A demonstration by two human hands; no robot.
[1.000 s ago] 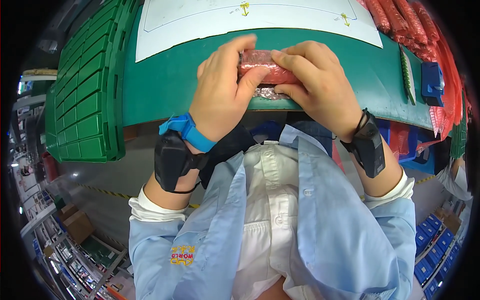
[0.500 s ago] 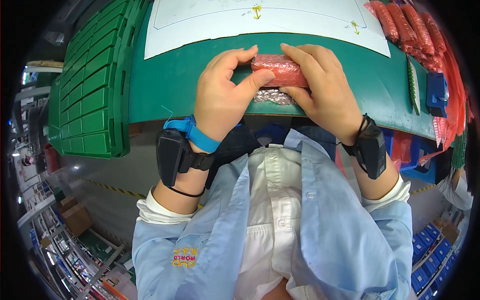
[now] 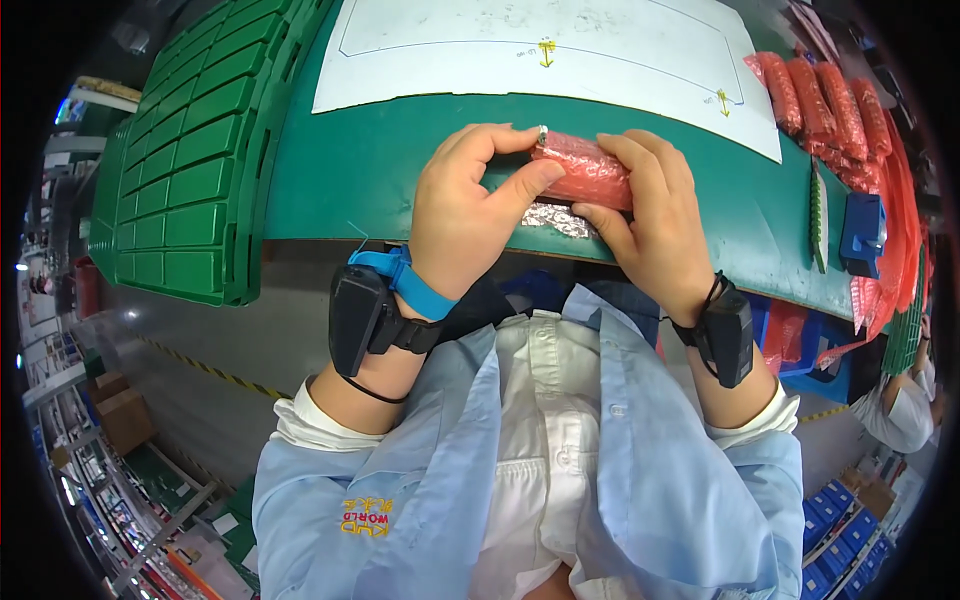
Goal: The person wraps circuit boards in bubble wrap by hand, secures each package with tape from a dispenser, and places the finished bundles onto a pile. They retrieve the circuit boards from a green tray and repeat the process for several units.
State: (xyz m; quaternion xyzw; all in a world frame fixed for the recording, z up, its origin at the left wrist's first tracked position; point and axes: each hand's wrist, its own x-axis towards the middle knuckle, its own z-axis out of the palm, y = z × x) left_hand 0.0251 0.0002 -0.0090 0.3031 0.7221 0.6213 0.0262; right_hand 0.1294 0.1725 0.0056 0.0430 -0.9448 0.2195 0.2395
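Between my two hands is a roll of red bubble wrap point(image 3: 588, 172), lying slantwise over the green tabletop point(image 3: 420, 130). My left hand point(image 3: 478, 195) pinches its left end with thumb and fingers, where a small pale bit shows at the corner. Around the right end my right hand point(image 3: 650, 210) is closed, fingers over the top and thumb below. Whatever is inside the roll is hidden. Just under it, a strip of clear bubble wrap point(image 3: 558, 219) reaches toward the table's near edge.
Large green plastic trays point(image 3: 180, 170) stand at the left. A white board point(image 3: 560, 60) with drawn lines lies at the back. Several red bubble-wrapped rolls point(image 3: 840, 110), a green-and-white strip point(image 3: 819, 215) and a blue holder point(image 3: 863, 235) are at the right. Another person's arm point(image 3: 895, 405) shows far right.
The roll's right end has tipped lower, so it now lies at a slant. Both hands still hold it. The whole view has shifted slightly.
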